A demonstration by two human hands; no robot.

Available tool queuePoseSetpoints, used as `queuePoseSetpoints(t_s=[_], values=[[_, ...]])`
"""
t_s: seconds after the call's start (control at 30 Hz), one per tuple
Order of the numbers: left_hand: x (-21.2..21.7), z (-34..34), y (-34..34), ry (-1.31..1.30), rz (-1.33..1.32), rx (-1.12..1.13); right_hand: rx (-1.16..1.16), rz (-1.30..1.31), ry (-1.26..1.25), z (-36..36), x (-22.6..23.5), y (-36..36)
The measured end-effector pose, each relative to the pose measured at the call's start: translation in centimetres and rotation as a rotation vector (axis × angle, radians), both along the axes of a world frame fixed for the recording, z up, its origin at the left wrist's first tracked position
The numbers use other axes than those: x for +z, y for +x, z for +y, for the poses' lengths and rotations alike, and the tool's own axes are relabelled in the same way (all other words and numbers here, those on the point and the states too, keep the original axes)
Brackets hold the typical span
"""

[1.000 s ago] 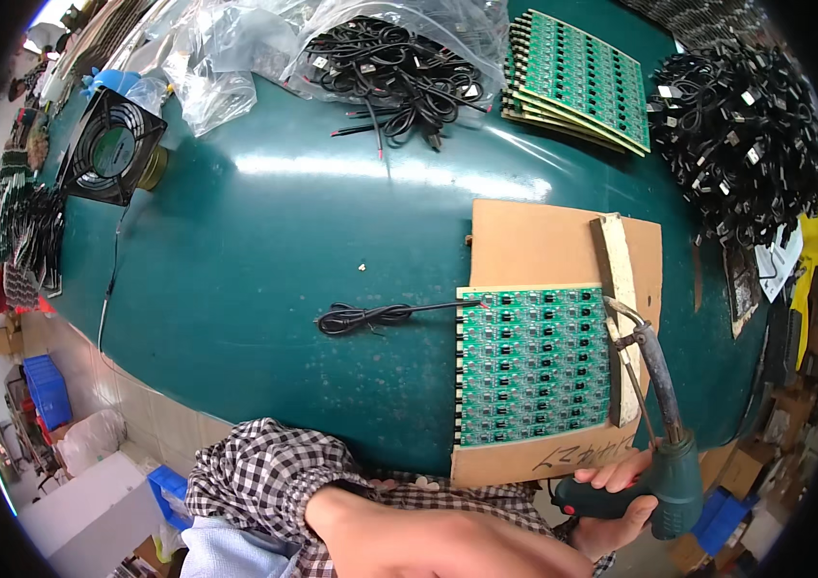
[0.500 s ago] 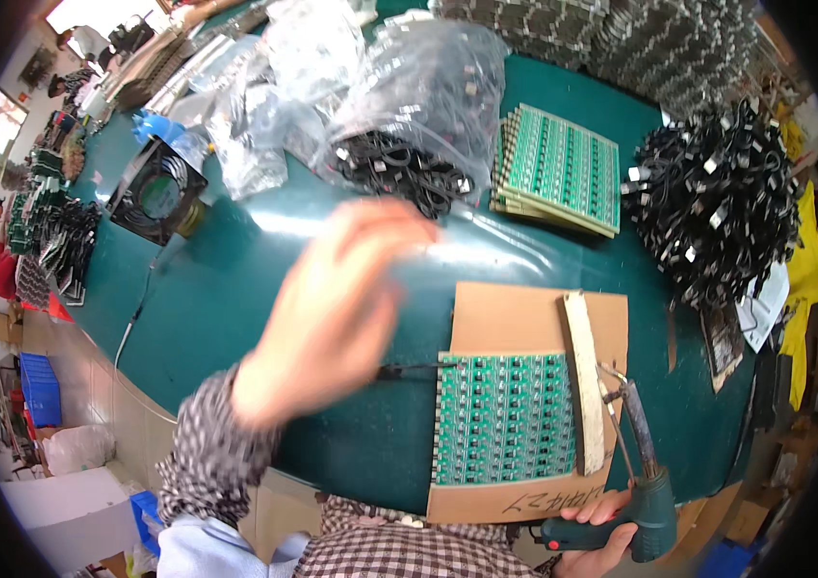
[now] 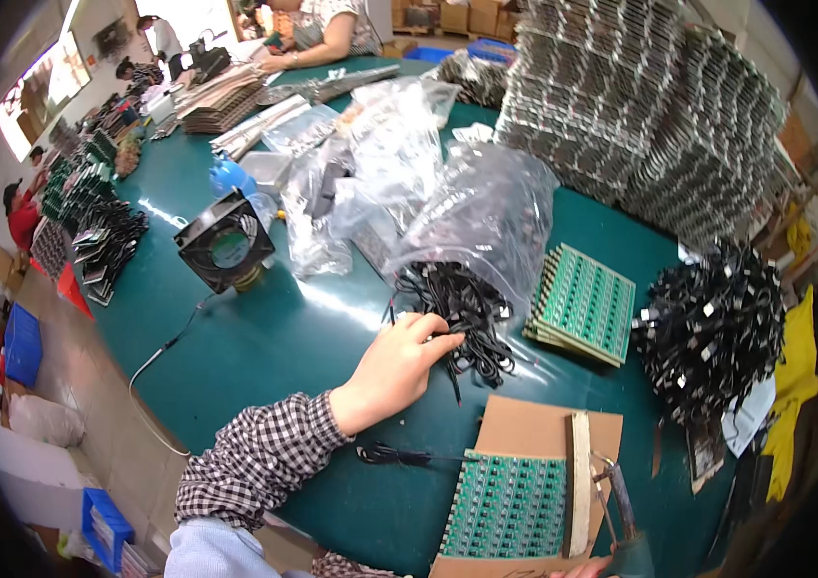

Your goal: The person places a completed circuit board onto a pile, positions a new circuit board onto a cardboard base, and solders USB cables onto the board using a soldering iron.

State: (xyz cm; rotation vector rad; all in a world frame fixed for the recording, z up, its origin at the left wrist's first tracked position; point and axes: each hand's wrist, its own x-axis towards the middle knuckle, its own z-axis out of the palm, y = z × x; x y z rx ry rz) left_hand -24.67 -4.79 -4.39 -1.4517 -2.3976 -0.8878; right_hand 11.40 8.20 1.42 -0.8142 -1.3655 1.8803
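Two hands working at the green table: left hand out at the middle, fingers half-curled into black cables at the clear bag's mouth, grip impossible to tell! Near right, right hand, mostly cut off, wrapped round the soldering gun beside the circuit board panel.

No text seems legible, even on the cardboard.
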Motion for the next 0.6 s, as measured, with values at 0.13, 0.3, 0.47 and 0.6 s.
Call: queuePoseSetpoints(t_s=[0.13, 0.3, 0.47, 0.6], values=[[3.3, -1.5, 1.4, 0.230, -0.045, 0.036, 0.027, 0.006, -0.034, 0.0, 0.3, -0.6], [2.3, -4.5, 3.6, 0.296, -0.431, 0.089, 0.024, -0.008, -0.006, -0.2, 1.1, -2.5], [0.9, -6.8, 4.0, -0.217, 0.009, 0.220, 0.051, -0.050, 0.023, 0.3, 1.2, -3.3], [1.1, -7.2, 3.7, 0.057, -0.045, 0.484, 0.027, -0.027, -0.009, 0.4, 0.2, -2.3]])
